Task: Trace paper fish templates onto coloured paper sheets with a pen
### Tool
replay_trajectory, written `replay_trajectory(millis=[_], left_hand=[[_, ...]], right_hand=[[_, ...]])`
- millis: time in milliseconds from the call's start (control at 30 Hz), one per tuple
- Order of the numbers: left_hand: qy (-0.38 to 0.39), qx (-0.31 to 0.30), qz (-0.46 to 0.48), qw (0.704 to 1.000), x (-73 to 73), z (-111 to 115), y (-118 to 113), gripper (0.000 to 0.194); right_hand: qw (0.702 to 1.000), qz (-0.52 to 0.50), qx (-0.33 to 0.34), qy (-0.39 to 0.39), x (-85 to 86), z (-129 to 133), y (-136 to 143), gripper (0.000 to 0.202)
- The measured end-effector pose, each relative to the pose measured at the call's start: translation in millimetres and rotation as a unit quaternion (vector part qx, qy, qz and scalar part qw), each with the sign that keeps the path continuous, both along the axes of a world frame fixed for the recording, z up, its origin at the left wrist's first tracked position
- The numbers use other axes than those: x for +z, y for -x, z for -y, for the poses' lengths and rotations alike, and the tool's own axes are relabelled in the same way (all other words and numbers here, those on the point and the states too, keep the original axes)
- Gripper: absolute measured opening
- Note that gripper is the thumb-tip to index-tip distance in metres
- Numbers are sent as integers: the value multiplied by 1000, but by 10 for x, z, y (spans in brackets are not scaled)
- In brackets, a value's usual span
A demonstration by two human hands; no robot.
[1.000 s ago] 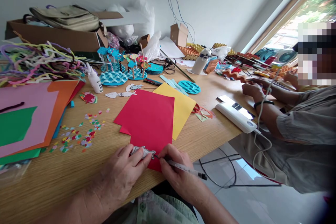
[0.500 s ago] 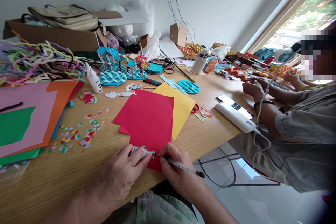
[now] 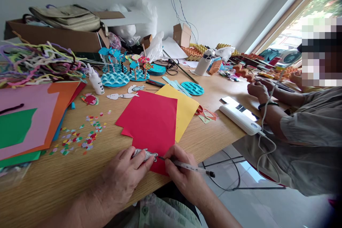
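Under the fingers of my left hand (image 3: pixel 125 171) a white paper fish cutout (image 3: pixel 145 154) with dark drawn lines is pressed flat on red paper (image 3: pixel 152 121). The fingers lie stretched out over it, near the sheet's front edge. My right hand (image 3: pixel 185 172) grips a pen (image 3: pixel 191 166) with a clear barrel and black end. Its tip points left, close to the fish's tail; whether it touches the paper I cannot tell. Yellow paper (image 3: pixel 187 112) lies partly beneath the red sheet. Further back are more paper fish cutouts (image 3: pixel 121 96).
Coloured paper sheets (image 3: pixel 42 114), paper scraps (image 3: pixel 88 139) and a glue bottle (image 3: pixel 95 80) lie to the left. Orange-handled scissors (image 3: pixel 199 110) and a white power bank (image 3: pixel 240 119) with a cable lie right. Another person's hand (image 3: pixel 258 91) is beyond them. Blue fish models (image 3: pixel 114 78) stand behind.
My right hand has moved slightly right with the pen, whose tip is a little further from the fish's tail. My left hand and the fish stay put.
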State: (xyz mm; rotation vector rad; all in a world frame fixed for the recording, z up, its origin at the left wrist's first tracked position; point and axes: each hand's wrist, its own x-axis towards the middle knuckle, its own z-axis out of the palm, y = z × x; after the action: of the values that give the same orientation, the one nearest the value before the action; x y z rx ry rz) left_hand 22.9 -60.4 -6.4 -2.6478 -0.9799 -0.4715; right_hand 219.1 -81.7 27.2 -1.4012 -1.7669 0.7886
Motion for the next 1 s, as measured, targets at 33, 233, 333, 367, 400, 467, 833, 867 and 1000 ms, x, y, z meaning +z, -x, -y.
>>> replay_trajectory(millis=[33,233,333,367,400,467,833,867,1000], left_hand=[[0,2,0,1000,-4,2,1,31],[-8,2,11,1000,-39,2,3,28],[-14,6,18,1000,-65,3,0,28],[-14,9,18,1000,-70,5,-1,28],[-13,12,16,1000,-71,7,-1,28],[-5,13,5,1000,-60,13,2,30],[16,8,-18,1000,17,20,17,35],[17,9,-16,1000,13,21,17,35],[21,11,-7,1000,-4,27,22,36]], right_hand=[[1000,-3,6,3,3,3,0,11],[1000,5,17,25,47,-6,25,10],[999,23,17,31,55,-14,37,9],[999,27,18,32,55,-15,40,9],[999,29,18,32,52,-15,42,9],[999,32,18,30,45,-14,46,9],[998,53,26,8,29,40,19,11],[998,52,27,6,33,44,20,11],[998,48,31,-2,48,61,29,11]])
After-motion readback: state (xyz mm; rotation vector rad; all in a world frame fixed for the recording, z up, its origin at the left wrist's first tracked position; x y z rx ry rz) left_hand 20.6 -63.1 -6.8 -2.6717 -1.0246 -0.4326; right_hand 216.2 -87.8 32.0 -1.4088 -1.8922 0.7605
